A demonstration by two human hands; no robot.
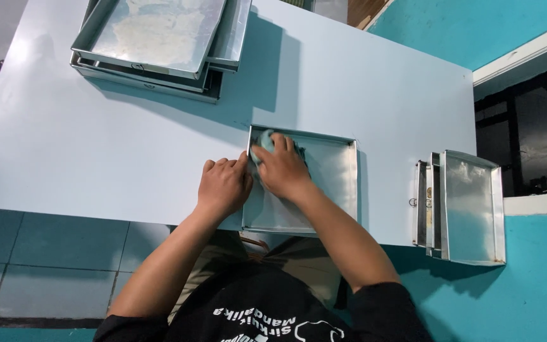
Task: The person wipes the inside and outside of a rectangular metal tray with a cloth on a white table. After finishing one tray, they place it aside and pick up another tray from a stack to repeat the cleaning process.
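A shallow rectangular metal tray (340,183) lies on the pale blue table (362,88) near its front edge. My right hand (283,168) is inside the tray at its far left corner, fingers pressed down on a crumpled teal cloth (265,140). My left hand (224,185) rests on the tray's left rim, with the fingers curled over the table beside it. Both forearms reach in from the bottom of the view.
A stack of larger metal trays (159,38) sits at the table's far left. Several smaller trays (470,206) lie stacked at the right front corner, overhanging the edge. Teal walls and a dark opening are on the right, and grey floor tiles on the left.
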